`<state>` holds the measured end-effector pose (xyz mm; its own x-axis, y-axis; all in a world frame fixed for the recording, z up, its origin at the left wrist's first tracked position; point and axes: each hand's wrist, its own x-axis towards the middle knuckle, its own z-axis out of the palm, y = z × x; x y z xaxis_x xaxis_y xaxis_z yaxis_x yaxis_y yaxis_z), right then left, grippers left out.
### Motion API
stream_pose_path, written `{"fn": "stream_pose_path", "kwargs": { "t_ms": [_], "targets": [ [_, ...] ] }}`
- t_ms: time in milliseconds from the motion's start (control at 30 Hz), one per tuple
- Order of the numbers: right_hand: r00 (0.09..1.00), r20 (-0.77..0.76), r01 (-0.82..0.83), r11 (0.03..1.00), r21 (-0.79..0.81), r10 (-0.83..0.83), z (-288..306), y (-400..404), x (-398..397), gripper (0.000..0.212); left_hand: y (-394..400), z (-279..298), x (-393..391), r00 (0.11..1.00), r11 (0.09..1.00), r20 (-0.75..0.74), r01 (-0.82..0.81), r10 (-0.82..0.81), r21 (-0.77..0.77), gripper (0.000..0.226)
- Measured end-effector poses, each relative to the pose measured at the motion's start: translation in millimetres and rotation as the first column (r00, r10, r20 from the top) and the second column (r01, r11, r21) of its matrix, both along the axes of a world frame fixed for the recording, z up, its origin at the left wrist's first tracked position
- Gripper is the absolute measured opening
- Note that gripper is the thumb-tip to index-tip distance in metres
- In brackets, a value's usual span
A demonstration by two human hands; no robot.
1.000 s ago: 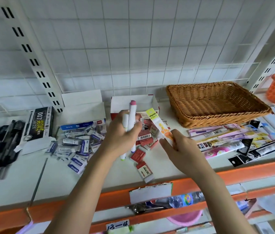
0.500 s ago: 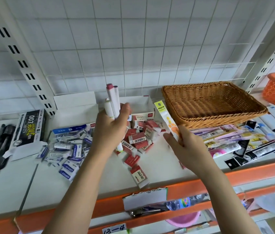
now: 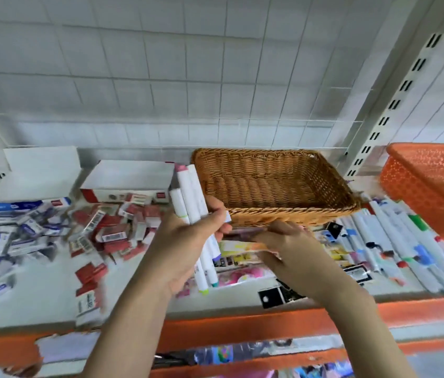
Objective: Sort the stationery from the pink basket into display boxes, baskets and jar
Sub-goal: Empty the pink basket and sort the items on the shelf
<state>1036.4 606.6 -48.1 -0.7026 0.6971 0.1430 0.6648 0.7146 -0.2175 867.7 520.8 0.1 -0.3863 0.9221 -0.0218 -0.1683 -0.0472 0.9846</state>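
Several white markers [image 3: 193, 211] bunched in the left hand [image 3: 185, 241], its grip curled tight around them, just left of the wicker basket [image 3: 272, 186], right hand [image 3: 291, 249] in front of the basket, its grip pinching a yellow packet [image 3: 238, 246], red erasers [image 3: 117, 227] left of it on the shelf [image 3: 51, 290], orange basket [image 3: 433, 186] to the right

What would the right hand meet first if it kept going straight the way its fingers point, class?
The right hand points leftward, low over the flat packets on the shelf. It would probably first meet the markers gripped in the left hand, though depth is unclear and it might pass beneath them.
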Motion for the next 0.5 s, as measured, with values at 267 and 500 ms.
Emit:
{"fn": "stream_pose_path", "kwargs": {
  "t_ms": [267, 500],
  "targets": [
    [0.950, -0.312, 0.033, 0.998, 0.048, -0.017, 1.5, 48.8, 120.0, 0.025, 52.3, -10.3, 109.4, 0.996, 0.993, 0.004, -0.083, 0.084, -0.082, 0.018],
    [0.894, -0.410, 0.189, 0.982, -0.017, -0.179, -1.4, 86.5, 210.1, 0.022, 118.9, -10.4, 220.1, 0.950, 0.984, -0.289, 0.074, -0.119, -0.161, 0.018]
  ]
}}
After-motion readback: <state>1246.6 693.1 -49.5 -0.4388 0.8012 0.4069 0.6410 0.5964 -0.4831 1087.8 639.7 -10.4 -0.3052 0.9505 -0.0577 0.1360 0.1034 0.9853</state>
